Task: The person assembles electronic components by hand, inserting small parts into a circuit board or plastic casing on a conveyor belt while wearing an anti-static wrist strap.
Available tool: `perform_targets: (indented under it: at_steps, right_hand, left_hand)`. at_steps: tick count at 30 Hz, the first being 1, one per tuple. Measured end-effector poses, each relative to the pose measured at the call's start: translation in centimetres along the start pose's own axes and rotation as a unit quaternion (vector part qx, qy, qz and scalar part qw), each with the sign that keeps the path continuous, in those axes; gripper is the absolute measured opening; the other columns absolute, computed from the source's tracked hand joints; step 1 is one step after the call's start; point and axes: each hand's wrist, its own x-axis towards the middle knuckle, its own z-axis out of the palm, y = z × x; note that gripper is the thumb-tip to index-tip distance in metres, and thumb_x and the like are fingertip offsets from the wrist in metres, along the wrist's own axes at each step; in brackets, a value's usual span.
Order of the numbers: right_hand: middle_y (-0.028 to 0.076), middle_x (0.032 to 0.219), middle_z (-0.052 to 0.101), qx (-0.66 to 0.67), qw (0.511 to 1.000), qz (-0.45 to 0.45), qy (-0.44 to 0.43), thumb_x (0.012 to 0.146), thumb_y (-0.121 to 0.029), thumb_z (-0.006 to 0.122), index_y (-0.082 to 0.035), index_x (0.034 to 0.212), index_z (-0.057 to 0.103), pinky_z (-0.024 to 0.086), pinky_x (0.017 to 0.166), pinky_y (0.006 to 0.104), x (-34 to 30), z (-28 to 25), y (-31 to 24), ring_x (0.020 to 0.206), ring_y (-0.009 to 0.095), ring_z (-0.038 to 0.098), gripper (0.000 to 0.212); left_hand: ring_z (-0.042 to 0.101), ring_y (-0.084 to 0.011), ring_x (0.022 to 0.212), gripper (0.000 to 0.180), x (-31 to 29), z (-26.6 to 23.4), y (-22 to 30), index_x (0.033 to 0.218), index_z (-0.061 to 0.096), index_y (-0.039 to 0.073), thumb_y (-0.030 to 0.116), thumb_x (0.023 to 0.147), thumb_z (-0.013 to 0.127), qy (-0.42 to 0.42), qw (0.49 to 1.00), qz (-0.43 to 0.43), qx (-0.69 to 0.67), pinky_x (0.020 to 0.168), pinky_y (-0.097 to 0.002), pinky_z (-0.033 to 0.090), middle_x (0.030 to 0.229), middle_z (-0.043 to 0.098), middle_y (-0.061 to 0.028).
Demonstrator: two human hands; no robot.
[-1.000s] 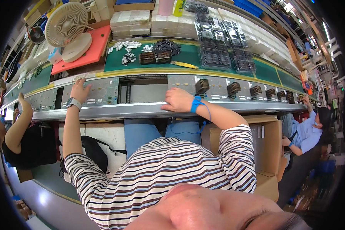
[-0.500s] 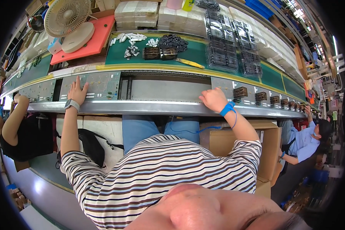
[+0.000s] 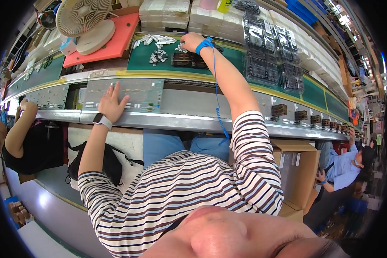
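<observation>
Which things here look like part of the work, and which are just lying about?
Likely in use: circuit board under left hand; small white parts by right hand; dark blocks.

Likely just lying about: fan; black bag; cardboard box.

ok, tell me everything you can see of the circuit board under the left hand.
The circuit board is a flat, grey-looking rectangle, apparently rigid. Small white parts sit along its near edge, small yellowish ones across its middle, and a few green ones at its right end. It lies flat in the metal-railed line, in front of the green work surface. The left hand rests on it, fingers spread, hiding part of it.
</observation>
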Motion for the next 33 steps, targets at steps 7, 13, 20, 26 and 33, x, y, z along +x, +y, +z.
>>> perform_targets:
  at_steps: [7, 13, 20, 26, 33]
  right_hand:
    - [0.014, 0.085, 0.063, 0.024, 0.999, -0.022, 0.034, 0.075, -0.02, 0.057, -0.007, 0.087, 0.062, 0.046, 0.071, 0.0415, 0.3, 0.1, 0.3, 0.081, 0.032, 0.058, 0.018]
    - [0.015, 0.084, 0.062, 0.227, 0.954, -0.035, 0.194, 0.079, -0.02, 0.055, -0.005, 0.088, 0.059, 0.046, 0.068, 0.0395, -6.8, -2.6, -2.6, 0.079, 0.032, 0.058, 0.018]
    - [0.01, 0.078, 0.056, 0.268, 0.952, -0.083, 0.12, 0.078, -0.01, 0.058, -0.004, 0.091, 0.061, 0.045, 0.065, 0.0307, -16.6, 0.7, -6.1, 0.073, 0.025, 0.055, 0.015]
    - [0.011, 0.081, 0.059, 0.317, 0.945, 0.015, 0.081, 0.077, -0.011, 0.057, -0.003, 0.086, 0.061, 0.047, 0.063, 0.0345, -18.4, 2.4, -6.9, 0.073, 0.029, 0.058, 0.012]
    - [0.012, 0.077, 0.059, 0.287, 0.953, -0.007, 0.101, 0.076, -0.012, 0.057, -0.003, 0.08, 0.059, 0.047, 0.063, 0.0377, -18.6, 3.7, -6.9, 0.073, 0.03, 0.058, 0.01]
  left_hand:
    - [0.043, -0.0409, 0.114, 0.068, -0.7, -0.8, 4.8, 0.133, 0.03, 0.007, 0.048, 0.082, 0.048, -0.003, 0.996, 0.086, -0.032, 0.094, -0.041, 0.037, 0.125, 0.039, -0.0312]
    - [0.06, -0.0333, 0.082, 0.044, 4.8, -3.9, 8.0, 0.115, 0.052, 0.011, 0.039, 0.081, 0.053, -0.116, 0.992, 0.051, -0.024, 0.07, -0.0412, 0.048, 0.104, 0.058, -0.0197]
    - [0.057, -0.0334, 0.082, 0.015, 14.7, 2.1, 8.7, 0.092, 0.057, 0.007, 0.016, 0.08, 0.052, 0.065, 0.988, 0.134, -0.04, 0.07, -0.0411, 0.047, 0.088, 0.056, -0.0151]
    - [0.058, -0.0296, 0.088, 0.02, 14.5, 2.2, 10.1, 0.094, 0.06, 0.009, 0.008, 0.079, 0.047, 0.091, 0.987, 0.135, -0.001, 0.071, -0.0397, 0.049, 0.095, 0.056, -0.0138]
    - [0.057, -0.0302, 0.077, 0.013, 9.1, -0.8, 13.1, 0.09, 0.055, 0.004, 0.011, 0.078, 0.053, 0.042, 0.969, 0.167, -0.177, 0.066, -0.0392, 0.046, 0.082, 0.057, -0.0139]
